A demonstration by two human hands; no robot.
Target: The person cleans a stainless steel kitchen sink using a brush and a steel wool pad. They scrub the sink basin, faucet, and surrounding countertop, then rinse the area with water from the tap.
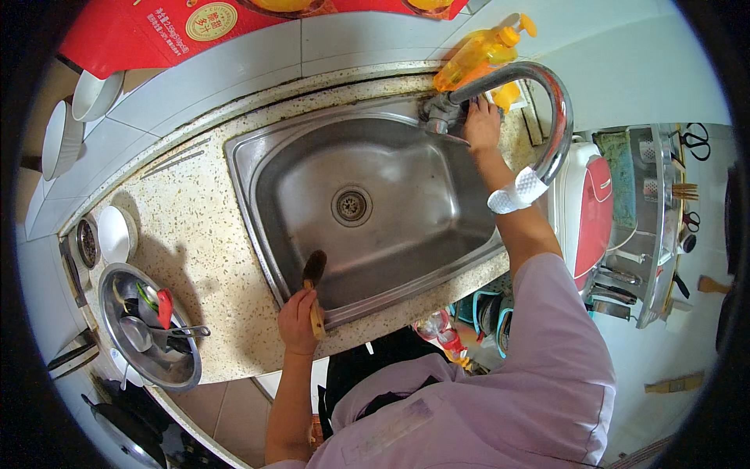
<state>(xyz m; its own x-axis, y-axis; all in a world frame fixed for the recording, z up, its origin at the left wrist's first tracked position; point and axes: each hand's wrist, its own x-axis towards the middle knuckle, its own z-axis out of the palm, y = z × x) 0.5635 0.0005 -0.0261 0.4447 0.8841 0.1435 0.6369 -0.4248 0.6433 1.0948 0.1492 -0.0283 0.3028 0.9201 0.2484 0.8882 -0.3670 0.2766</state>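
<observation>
My left hand (297, 322) grips the wooden handle of a brush (314, 269) over the front left corner of the stainless steel sink (375, 158). The brush's dark bristled head points into the basin. At the back right, my right hand (484, 126) reaches beside the base of the chrome faucet (448, 108). Its fingertips touch something dark there; what it is, and whether they grip it, I cannot tell. The curved spout (559, 99) arches over my right forearm, with a white mesh wrap (518, 190) around its end. A drain strainer (352, 206) sits in the sink floor.
Yellow pump bottles (477, 58) stand behind the faucet. On the left of the speckled counter (217, 246), a metal bowl (193, 369) holds a ladle (137, 334) and peppers (164, 308), near a white bowl (114, 234). A red-and-white appliance (592, 217) stands right of my arm.
</observation>
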